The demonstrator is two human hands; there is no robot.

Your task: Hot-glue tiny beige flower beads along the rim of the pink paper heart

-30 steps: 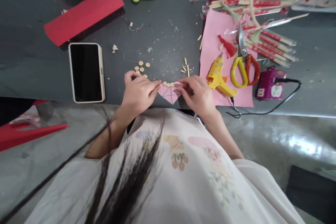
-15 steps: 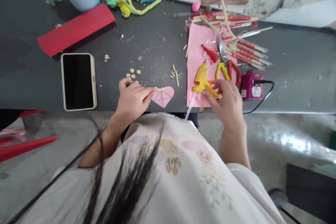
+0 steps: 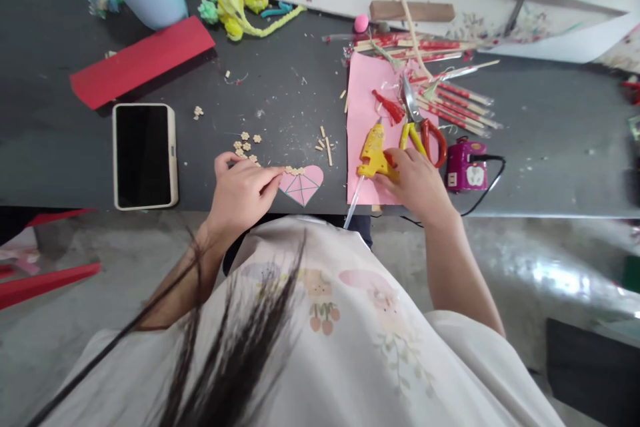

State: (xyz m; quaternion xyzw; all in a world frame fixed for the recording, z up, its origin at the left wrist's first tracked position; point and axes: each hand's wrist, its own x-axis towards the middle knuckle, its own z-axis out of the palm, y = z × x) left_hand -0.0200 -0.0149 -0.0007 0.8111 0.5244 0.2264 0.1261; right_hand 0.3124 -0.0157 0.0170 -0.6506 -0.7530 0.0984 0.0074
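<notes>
A pink paper heart [image 3: 311, 177] with dark lines drawn on it lies near the table's front edge. Small flower-shaped wooden beads [image 3: 295, 171] sit in a row along its top. My left hand [image 3: 245, 188] is closed, thumb and forefinger pinched at the heart's left edge. More loose wooden flowers [image 3: 242, 146] lie just beyond those fingers. On a pink sheet [image 3: 357, 97] rests a yellow glue gun [image 3: 373, 157], a clear glue stick [image 3: 354, 203] poking out of its back. My right hand [image 3: 417, 180] closes around its handle, partly hiding it.
Red-and-yellow-handled pliers [image 3: 411, 103] and a red tassel [image 3: 389, 107] lie beyond the glue gun. Right of it stands a purple box [image 3: 467, 165] with a black cable. A phone [image 3: 144, 157] and a folded red strip [image 3: 143, 60] are at left. Wrapped chopsticks [image 3: 457, 103] lie at back right.
The view has shifted slightly. My right hand has settled further over the glue gun's handle, its fingers nearer the gun's body. My left hand stays at the heart's edge.
</notes>
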